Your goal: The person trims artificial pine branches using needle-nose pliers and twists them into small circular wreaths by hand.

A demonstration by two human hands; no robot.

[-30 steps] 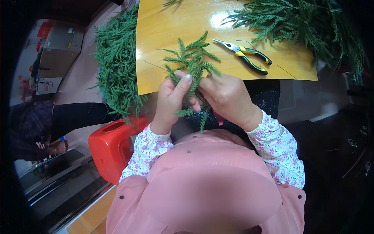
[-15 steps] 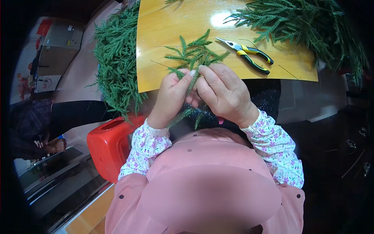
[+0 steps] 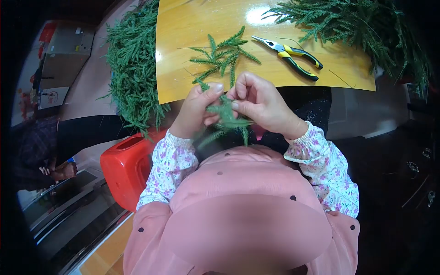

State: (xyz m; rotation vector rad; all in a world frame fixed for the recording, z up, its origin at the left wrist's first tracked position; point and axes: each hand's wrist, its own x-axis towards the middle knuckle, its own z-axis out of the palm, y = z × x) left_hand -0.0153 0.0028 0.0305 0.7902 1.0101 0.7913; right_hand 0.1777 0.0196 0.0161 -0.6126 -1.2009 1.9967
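Note:
Over the front edge of the table, my left hand (image 3: 198, 109) is closed on a green evergreen sprig (image 3: 225, 112), thumb on top. The sprig is partly blurred, and its lower twigs hang in front of my lap. From the other side, my right hand (image 3: 268, 106) pinches at the same sprig with bent fingers and thumb; the exact point of contact is smeared. Just beyond both hands, a small group of loose evergreen twigs (image 3: 223, 54) lies on the table. Long-nose pliers (image 3: 293, 57) with yellow and black handles rest to the right of these twigs.
The yellow wooden table (image 3: 183, 23) bears a big heap of evergreen branches (image 3: 357, 30) at its right. Another large green pile (image 3: 135, 68) stands along its left side. A red plastic stool (image 3: 121, 167) is by my left arm. Another person's hand (image 3: 64, 172) shows at far left.
Both hands have moved slightly down and toward me with the sprig, away from the twigs on the table. My right hand has turned, and the sprig's lower part has swung right.

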